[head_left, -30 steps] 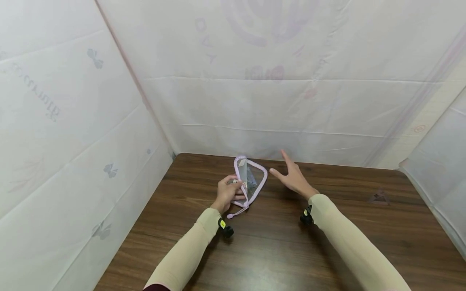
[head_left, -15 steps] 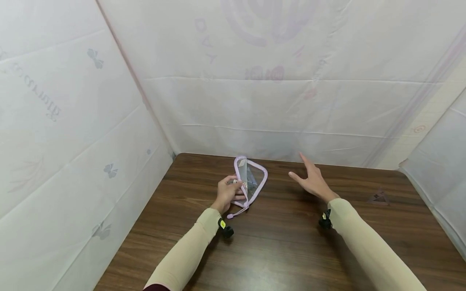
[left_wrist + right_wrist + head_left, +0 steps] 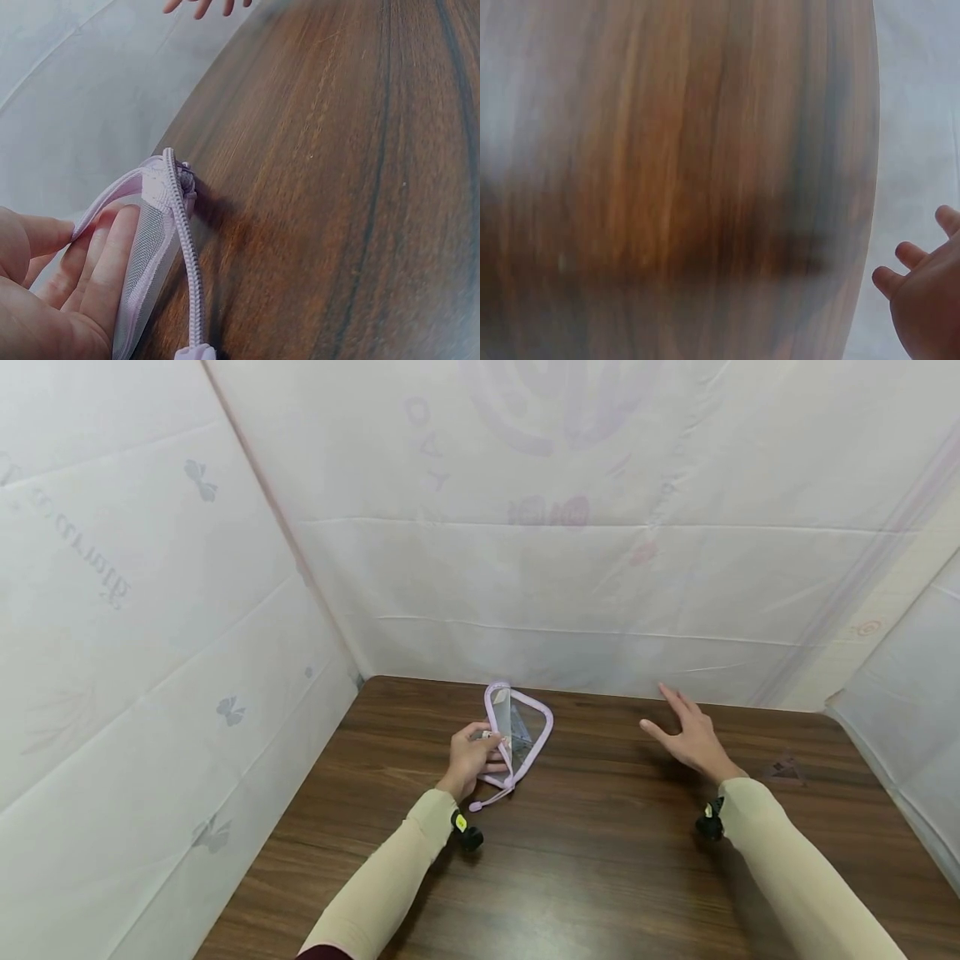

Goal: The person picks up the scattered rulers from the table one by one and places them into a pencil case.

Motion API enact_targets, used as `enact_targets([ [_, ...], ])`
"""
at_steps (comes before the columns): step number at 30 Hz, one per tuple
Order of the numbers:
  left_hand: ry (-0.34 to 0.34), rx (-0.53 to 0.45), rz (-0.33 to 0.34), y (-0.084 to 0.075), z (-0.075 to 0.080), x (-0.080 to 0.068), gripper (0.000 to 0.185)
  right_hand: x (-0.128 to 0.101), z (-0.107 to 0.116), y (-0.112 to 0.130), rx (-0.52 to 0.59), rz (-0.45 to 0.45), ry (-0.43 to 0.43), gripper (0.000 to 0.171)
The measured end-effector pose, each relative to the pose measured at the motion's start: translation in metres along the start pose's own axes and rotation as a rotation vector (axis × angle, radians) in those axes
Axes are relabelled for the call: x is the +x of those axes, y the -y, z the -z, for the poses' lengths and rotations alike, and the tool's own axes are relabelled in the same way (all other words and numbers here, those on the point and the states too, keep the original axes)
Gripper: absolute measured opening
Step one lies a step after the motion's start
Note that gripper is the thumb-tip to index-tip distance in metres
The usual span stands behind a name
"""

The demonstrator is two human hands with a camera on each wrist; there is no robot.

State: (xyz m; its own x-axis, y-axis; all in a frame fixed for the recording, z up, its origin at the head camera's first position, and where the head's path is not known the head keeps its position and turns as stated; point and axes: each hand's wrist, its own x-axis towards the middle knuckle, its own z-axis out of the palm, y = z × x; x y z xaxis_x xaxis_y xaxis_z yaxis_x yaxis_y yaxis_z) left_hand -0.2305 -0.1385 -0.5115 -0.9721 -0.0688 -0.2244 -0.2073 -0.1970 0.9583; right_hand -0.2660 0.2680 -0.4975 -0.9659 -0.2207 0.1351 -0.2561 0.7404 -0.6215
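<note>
A see-through zip pouch (image 3: 546,727) with a lilac border stands near the back of the table, left of centre. My left hand (image 3: 468,758) pinches its near edge between thumb and fingers. The left wrist view shows the thumb on the lilac edging (image 3: 116,187) and several fingers against the mesh side. A lilac zip pull cord (image 3: 187,247) hangs from the corner, ending in a small tab (image 3: 476,807). My right hand (image 3: 693,739) hovers over the right half of the table, fingers spread, holding nothing. Nearest to it is a small, clear triangular item (image 3: 784,768) with dark marks.
The dark wood-grain table (image 3: 592,877) is enclosed by white printed sheeting (image 3: 487,577) at the back and along both sides. Black wrist cameras (image 3: 709,822) sit on both cuffs.
My right hand has moved away from the pouch, steadily to the right across the table. The left hand and the pouch have stayed in place.
</note>
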Motion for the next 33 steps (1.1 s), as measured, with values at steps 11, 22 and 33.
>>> enact_targets([
  [11, -0.004, 0.011, 0.004, 0.000, 0.000, -0.001, 0.027, -0.012, 0.022, -0.023, -0.079, 0.007, -0.012, 0.085],
  [22, 0.020, 0.012, 0.002, -0.002, -0.001, -0.003, 0.033, -0.024, 0.048, -0.045, -0.208, 0.011, 0.057, 0.089],
  [33, 0.017, 0.004, 0.004, -0.001, -0.003, -0.003, 0.031, -0.038, 0.072, -0.062, -0.269, -0.071, 0.139, 0.094],
])
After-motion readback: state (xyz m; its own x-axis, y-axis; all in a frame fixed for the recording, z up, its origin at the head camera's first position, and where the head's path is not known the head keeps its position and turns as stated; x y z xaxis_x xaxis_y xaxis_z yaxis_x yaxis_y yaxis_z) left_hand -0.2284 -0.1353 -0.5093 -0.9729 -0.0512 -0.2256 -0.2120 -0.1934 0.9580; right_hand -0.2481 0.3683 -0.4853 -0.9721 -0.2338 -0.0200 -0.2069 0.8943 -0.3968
